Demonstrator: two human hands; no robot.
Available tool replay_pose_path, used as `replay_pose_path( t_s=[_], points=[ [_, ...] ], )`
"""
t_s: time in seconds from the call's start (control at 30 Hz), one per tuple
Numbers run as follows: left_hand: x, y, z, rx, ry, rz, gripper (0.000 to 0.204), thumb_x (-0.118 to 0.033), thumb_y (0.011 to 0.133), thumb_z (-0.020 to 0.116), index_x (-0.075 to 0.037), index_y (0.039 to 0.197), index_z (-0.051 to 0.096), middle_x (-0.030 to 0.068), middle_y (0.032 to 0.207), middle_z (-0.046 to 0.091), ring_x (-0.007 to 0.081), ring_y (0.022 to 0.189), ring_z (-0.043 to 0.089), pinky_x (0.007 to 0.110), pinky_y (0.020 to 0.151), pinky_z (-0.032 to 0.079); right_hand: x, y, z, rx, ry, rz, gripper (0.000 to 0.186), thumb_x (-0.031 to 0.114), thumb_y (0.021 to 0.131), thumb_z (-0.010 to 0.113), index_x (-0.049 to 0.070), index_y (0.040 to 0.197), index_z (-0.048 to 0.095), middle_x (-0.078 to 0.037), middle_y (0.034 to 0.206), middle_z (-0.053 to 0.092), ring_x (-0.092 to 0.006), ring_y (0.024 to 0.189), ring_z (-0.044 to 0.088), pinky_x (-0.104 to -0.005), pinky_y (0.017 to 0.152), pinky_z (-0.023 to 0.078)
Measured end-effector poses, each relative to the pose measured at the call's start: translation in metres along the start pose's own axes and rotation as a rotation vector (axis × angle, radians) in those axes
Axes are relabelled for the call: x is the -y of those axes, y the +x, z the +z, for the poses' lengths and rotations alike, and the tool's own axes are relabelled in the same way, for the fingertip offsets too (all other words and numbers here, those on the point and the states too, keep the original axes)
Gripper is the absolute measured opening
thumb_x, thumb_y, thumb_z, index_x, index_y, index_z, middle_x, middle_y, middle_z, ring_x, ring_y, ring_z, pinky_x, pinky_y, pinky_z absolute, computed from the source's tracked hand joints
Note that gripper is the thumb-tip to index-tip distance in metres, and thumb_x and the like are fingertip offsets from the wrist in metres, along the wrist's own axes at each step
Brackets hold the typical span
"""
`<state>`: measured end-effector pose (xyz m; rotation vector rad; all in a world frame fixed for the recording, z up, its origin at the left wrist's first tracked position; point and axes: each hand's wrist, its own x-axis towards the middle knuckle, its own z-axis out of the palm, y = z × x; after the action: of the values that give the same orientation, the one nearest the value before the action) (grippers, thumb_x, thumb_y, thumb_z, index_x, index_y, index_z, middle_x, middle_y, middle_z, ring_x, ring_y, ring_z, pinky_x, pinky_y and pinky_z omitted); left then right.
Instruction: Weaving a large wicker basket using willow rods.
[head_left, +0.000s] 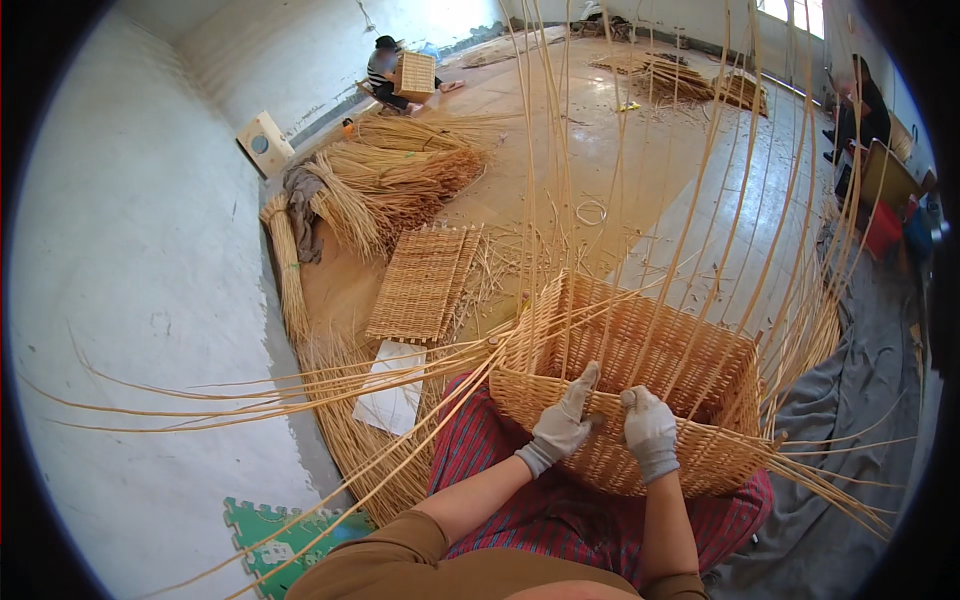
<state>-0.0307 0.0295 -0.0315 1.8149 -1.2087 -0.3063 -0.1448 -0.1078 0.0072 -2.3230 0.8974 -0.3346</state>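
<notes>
A rectangular woven wicker basket (pixel 530 390) rests on my lap, tall upright rods rising from its walls and long loose rods fanning out at its left and right corners. My gloved left hand (pixel 563 425) grips the near rim, thumb raised beside an upright rod, its other fingers partly hidden. My gloved right hand (pixel 650 435) is closed at the same rim, a little to the right; whether it pinches a rod or just the rim is hard to tell.
Woven panels (pixel 415 285), a white sheet (pixel 390 390) and cane bundles (pixel 400 175) lie left and ahead. A green foam mat (pixel 260 540) is lower left, grey cloth (pixel 840 420) right. A seated co-worker (pixel 385 70) holds a basket at the back; another person (pixel 865 110) is at right.
</notes>
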Motion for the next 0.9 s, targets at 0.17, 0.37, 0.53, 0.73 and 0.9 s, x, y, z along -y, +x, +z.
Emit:
replay_pose_path(
  t_s=[0.17, 0.37, 0.53, 0.73, 0.9],
  points=[
    [-0.004, 0.003, -0.007, 0.067, -0.032, -0.124, 0.097, -0.008, 0.088, 0.067, -0.022, 0.163, 0.007, 0.0129, 0.161, 0.034, 0.0288, 0.143, 0.041, 0.034, 0.109, 0.042, -0.002, 0.003, -0.002, 0.035, -0.012, 0.000, 0.034, 0.033, 0.104, 0.049, 0.005, 0.096, 0.065, -0.020, 0.087, 0.069, -0.0399, 0.081, 0.067, -0.0492, 0.071, 0.052],
    [-0.005, 0.004, -0.007, 0.053, -0.100, -0.114, 0.099, -0.009, 0.086, 0.071, -0.024, 0.162, 0.009, 0.0138, 0.154, 0.043, 0.0319, 0.138, 0.046, 0.036, 0.112, 0.039, 0.001, 0.013, -0.002, 0.145, -0.033, 0.102, 0.040, 0.036, 0.105, 0.048, 0.001, 0.093, 0.066, -0.019, 0.089, 0.070, -0.0394, 0.085, 0.067, -0.0481, 0.075, 0.053],
    [-0.001, 0.004, -0.004, 0.075, -0.058, -0.142, 0.100, -0.011, 0.086, 0.073, -0.023, 0.162, 0.010, 0.0139, 0.153, 0.044, 0.0310, 0.137, 0.047, 0.036, 0.112, 0.039, 0.005, 0.016, -0.008, 0.218, -0.121, 0.138, 0.048, 0.044, 0.104, 0.043, 0.003, 0.099, 0.068, -0.021, 0.101, 0.070, -0.0407, 0.097, 0.066, -0.0502, 0.085, 0.052],
    [0.007, 0.002, -0.001, 0.033, -0.036, -0.115, 0.095, -0.013, 0.087, 0.070, -0.029, 0.162, 0.013, 0.0134, 0.151, 0.046, 0.0348, 0.130, 0.053, 0.038, 0.098, 0.049, 0.001, 0.013, -0.003, 0.156, -0.131, 0.059, 0.046, 0.043, 0.104, 0.044, 0.003, 0.098, 0.067, -0.020, 0.100, 0.070, -0.0396, 0.096, 0.066, -0.0502, 0.084, 0.052],
    [0.001, 0.004, -0.006, 0.072, -0.056, -0.149, 0.099, -0.012, 0.087, 0.072, -0.021, 0.163, 0.009, 0.0145, 0.147, 0.049, 0.0315, 0.134, 0.049, 0.036, 0.107, 0.043, 0.003, 0.010, -0.002, 0.118, -0.148, 0.056, 0.045, 0.042, 0.104, 0.045, 0.004, 0.096, 0.067, -0.020, 0.097, 0.070, -0.0394, 0.093, 0.067, -0.0501, 0.082, 0.052]
  ],
)
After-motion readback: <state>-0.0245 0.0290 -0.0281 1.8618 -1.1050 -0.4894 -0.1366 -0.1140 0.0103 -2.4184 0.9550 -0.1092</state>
